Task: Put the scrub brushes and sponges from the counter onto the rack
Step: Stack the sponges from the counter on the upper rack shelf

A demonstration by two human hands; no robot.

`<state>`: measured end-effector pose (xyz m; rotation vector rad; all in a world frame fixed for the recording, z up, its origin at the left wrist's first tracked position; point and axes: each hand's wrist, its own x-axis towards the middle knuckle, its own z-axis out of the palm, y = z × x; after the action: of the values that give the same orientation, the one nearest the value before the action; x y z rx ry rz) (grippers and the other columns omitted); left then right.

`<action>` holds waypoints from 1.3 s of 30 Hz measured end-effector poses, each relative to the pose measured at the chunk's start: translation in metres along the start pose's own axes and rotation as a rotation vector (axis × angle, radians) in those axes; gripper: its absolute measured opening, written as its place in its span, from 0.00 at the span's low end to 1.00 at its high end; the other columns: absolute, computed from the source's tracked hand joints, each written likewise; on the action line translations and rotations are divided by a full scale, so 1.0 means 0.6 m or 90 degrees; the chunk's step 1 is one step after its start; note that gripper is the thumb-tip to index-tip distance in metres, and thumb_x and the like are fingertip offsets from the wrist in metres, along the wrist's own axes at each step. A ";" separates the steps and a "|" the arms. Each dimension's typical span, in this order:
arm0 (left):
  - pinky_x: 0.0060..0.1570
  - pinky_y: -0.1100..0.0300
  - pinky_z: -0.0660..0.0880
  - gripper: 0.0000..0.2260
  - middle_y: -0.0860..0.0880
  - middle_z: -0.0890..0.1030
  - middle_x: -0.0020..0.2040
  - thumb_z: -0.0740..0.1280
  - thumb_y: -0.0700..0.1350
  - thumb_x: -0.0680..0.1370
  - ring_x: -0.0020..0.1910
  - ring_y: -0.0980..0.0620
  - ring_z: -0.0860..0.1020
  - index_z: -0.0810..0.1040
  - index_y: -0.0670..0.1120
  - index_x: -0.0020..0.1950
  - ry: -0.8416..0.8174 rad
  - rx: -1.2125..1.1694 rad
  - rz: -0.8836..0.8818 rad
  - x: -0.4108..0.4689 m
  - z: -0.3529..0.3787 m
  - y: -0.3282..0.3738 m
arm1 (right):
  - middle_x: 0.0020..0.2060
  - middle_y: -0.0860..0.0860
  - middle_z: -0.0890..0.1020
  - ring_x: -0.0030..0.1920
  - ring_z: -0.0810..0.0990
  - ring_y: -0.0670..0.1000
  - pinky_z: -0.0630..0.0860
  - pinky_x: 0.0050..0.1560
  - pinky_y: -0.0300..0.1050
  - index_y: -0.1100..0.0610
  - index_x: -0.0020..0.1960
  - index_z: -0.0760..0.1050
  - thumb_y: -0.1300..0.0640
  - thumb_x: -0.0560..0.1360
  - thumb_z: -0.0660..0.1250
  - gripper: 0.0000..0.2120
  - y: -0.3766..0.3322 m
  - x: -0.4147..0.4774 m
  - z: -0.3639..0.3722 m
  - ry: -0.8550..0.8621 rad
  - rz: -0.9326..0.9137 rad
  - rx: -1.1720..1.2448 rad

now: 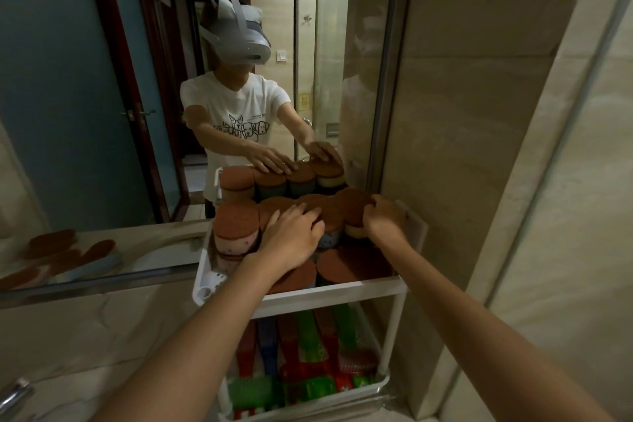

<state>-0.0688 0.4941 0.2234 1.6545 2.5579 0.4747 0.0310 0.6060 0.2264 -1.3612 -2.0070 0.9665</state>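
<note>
**A:** Step in hand?

**B:** Settling the sponges (236, 223) on the top tier. Your left hand (294, 236) lies flat on them, fingers spread. Your right hand (383, 219) bends over the back-right sponge (352, 212); whether it is clamped or only resting, I can't tell.

**A:** Next?

**B:** Probably lift off and check the counter (102, 336) left of your grip for leftovers. The scrub brushes (308, 336) already sit below your hands.

**A:** Room?

**B:** Mirror (85, 79) beyond your left hand, white rack (335, 288) under both, tile wall (479, 113) to the right.
</note>
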 end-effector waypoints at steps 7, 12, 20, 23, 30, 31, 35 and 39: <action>0.75 0.50 0.48 0.21 0.47 0.56 0.78 0.48 0.50 0.83 0.78 0.49 0.52 0.58 0.50 0.76 0.000 0.008 -0.007 -0.002 0.000 0.002 | 0.70 0.57 0.71 0.54 0.78 0.52 0.74 0.50 0.42 0.58 0.69 0.70 0.67 0.80 0.50 0.21 0.008 -0.002 0.007 -0.040 -0.089 0.019; 0.75 0.50 0.49 0.21 0.48 0.57 0.78 0.49 0.50 0.82 0.77 0.49 0.54 0.59 0.50 0.76 0.013 0.004 -0.015 -0.001 0.005 0.006 | 0.73 0.56 0.66 0.70 0.68 0.57 0.66 0.68 0.45 0.56 0.71 0.68 0.67 0.79 0.56 0.22 -0.004 0.011 0.002 -0.113 -0.069 -0.058; 0.75 0.48 0.55 0.24 0.45 0.59 0.77 0.54 0.44 0.81 0.76 0.45 0.58 0.53 0.48 0.77 0.028 -0.127 -0.033 -0.011 -0.021 0.026 | 0.71 0.60 0.67 0.73 0.62 0.58 0.52 0.76 0.52 0.63 0.70 0.66 0.62 0.79 0.56 0.19 -0.008 -0.035 -0.014 -0.121 -0.196 -0.185; 0.72 0.50 0.61 0.22 0.42 0.65 0.73 0.55 0.42 0.81 0.73 0.44 0.63 0.58 0.46 0.76 0.097 -0.184 -0.044 -0.040 -0.034 0.037 | 0.63 0.61 0.76 0.65 0.73 0.60 0.70 0.65 0.52 0.63 0.65 0.71 0.69 0.76 0.55 0.19 -0.017 -0.089 -0.026 -0.018 -0.207 -0.044; 0.51 0.58 0.70 0.15 0.45 0.79 0.58 0.59 0.43 0.79 0.58 0.46 0.76 0.73 0.45 0.65 0.252 -0.305 -0.101 -0.180 -0.029 0.051 | 0.62 0.55 0.74 0.63 0.74 0.53 0.70 0.61 0.40 0.59 0.65 0.72 0.68 0.75 0.57 0.19 0.023 -0.233 -0.023 0.037 -0.267 0.046; 0.48 0.60 0.69 0.13 0.46 0.80 0.55 0.59 0.43 0.79 0.56 0.47 0.77 0.75 0.44 0.63 0.260 -0.322 -0.104 -0.206 -0.020 0.052 | 0.62 0.55 0.75 0.63 0.74 0.52 0.70 0.61 0.40 0.59 0.64 0.73 0.68 0.75 0.58 0.19 0.036 -0.258 -0.019 0.030 -0.270 0.057; 0.51 0.53 0.77 0.09 0.44 0.82 0.50 0.60 0.42 0.78 0.50 0.43 0.80 0.77 0.44 0.54 0.197 -0.415 -0.150 -0.289 0.065 0.038 | 0.59 0.55 0.79 0.59 0.78 0.52 0.73 0.59 0.40 0.59 0.62 0.75 0.67 0.75 0.58 0.18 0.106 -0.344 0.010 -0.004 -0.182 0.108; 0.54 0.47 0.77 0.10 0.39 0.82 0.51 0.60 0.40 0.77 0.51 0.40 0.81 0.78 0.41 0.54 0.053 -0.442 -0.234 -0.328 0.175 0.026 | 0.55 0.57 0.83 0.58 0.79 0.55 0.72 0.56 0.40 0.60 0.59 0.77 0.68 0.74 0.59 0.16 0.192 -0.388 0.041 -0.099 -0.078 0.029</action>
<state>0.0509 0.3467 0.1049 0.9224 2.2634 1.2266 0.1596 0.4095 0.1133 -1.1548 -2.1415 1.0840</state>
